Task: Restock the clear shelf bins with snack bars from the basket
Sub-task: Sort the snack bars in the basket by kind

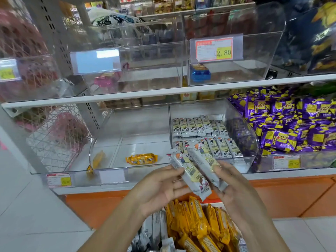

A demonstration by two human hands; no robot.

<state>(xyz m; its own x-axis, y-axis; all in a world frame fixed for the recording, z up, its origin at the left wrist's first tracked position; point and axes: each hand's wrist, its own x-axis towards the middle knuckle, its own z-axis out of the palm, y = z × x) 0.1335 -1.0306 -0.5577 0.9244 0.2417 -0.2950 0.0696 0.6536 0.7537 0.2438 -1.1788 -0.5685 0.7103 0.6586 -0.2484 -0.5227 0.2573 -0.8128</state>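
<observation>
Left hand (160, 188) pinched a white bar (189, 176), right hand (234, 186) pinched another bar (205, 161), clear bin (241, 165) at the shelf (272, 176) front edge held rows of white bars (200, 127), next bin (138, 122) held one yellow bar (141, 159).

Single view, head-worn, wide-angle. The camera stands close before the shelving and faces it forward and down, turned slightly right of square. The upper shelf (163, 91) crosses the middle of the frame, rising to the right. The lower shelf (272, 176) lies below it, within arm's reach. The left hand (160, 190), right hand (234, 188) and held bars (190, 175) fill lower centre, nearest the lens. Both forearms enter from the bottom edge. The floor (27, 206) shows at lower left. Straight lines bow toward the frame edges.
</observation>
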